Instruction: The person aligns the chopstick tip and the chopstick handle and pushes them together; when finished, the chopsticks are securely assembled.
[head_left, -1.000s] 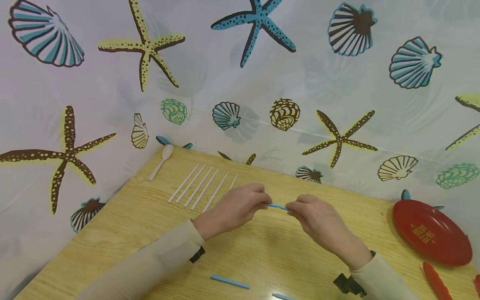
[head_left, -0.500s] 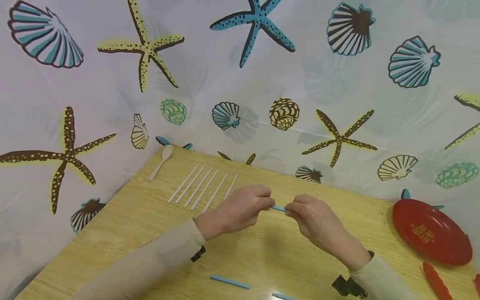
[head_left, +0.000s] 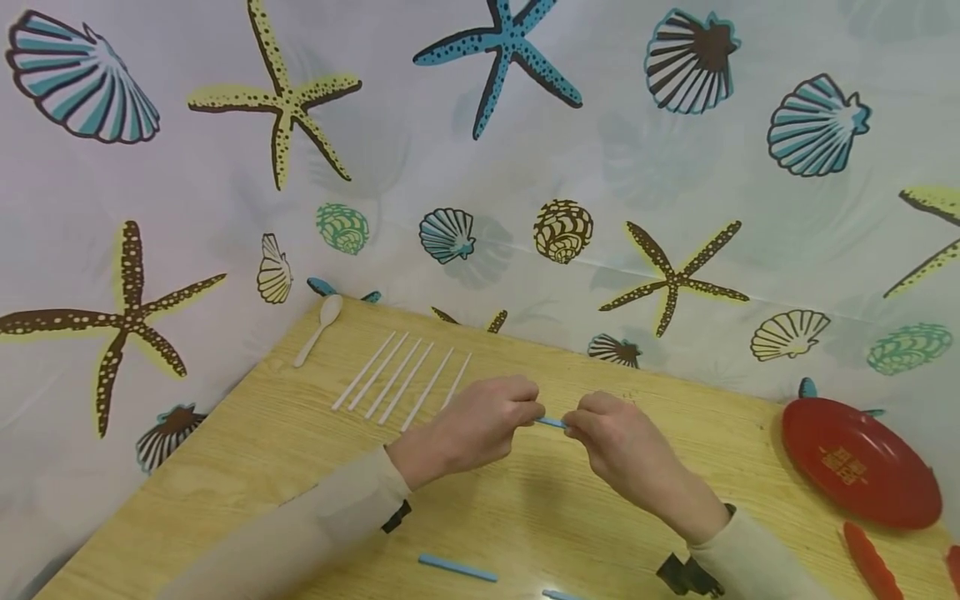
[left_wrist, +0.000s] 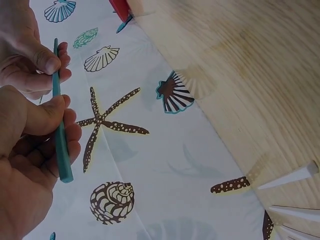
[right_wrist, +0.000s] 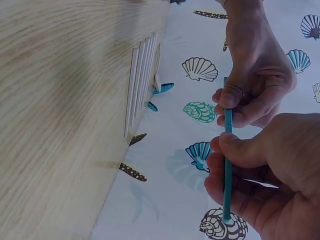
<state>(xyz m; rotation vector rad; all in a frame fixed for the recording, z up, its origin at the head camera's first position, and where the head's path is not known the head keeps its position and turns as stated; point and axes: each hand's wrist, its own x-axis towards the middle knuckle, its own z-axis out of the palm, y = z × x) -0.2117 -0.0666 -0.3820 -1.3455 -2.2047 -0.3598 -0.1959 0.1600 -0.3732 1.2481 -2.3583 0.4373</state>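
Observation:
A slim blue stick (head_left: 552, 422) is held above the table between my two hands. My left hand (head_left: 487, 417) pinches one end with thumb and curled fingers, and my right hand (head_left: 622, 446) pinches the other. Seen from the left wrist, the stick (left_wrist: 63, 152) runs along the fingers, with its blunt end sticking out past them. In the right wrist view the stick (right_wrist: 227, 180) shows a small joint line between the two thumbs. Two similar blue sticks lie on the near part of the table, one whole (head_left: 457, 568) and another (head_left: 561, 595) cut off by the frame.
Several thin white sticks (head_left: 400, 380) lie in a row left of my hands on the wooden table (head_left: 247, 450). A white spoon (head_left: 330, 310) is at the far left corner. At right sit a red plate (head_left: 855, 462) and a red wavy-edged piece (head_left: 870, 562).
The blue stick has turned slightly between my fingers and shows as a narrower strip. My left hand has dipped a little; both hands keep their hold.

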